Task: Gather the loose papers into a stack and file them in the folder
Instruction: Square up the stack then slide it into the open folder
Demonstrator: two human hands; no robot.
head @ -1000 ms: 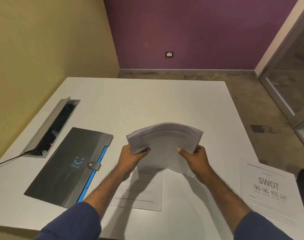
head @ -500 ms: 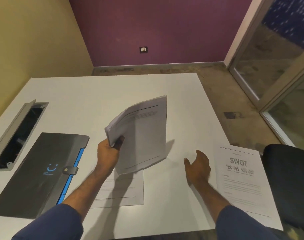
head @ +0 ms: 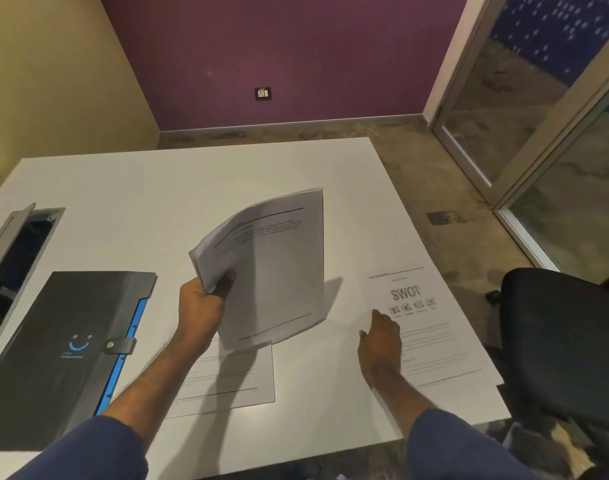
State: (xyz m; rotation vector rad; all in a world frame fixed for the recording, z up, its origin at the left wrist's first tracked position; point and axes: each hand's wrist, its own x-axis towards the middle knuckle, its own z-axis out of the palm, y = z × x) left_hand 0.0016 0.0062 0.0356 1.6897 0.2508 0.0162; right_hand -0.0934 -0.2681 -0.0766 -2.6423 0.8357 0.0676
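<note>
My left hand [head: 202, 303] grips a stack of papers [head: 271, 271] by its left corner, holding it tilted above the white table [head: 192, 178]. A single printed sheet [head: 226, 379] lies flat under that stack. At the table's right edge lies a sheet headed SWOT [head: 424, 327]. My right hand [head: 381, 341] rests with fingers spread on the left edge of the SWOT sheet, holding nothing. A dark grey folder [head: 64, 348] with a blue spine strip and a snapped clasp lies shut on the left.
An open cable hatch [head: 12, 268] with a raised lid is sunk into the table at far left. A black chair seat [head: 566, 341] stands just past the table's right edge. Glass doors [head: 538, 116] stand at the right.
My right hand let go of the stack and moved right onto the SWOT sheet. My left hand alone now holds the stack, tilted up. My view turned right.
</note>
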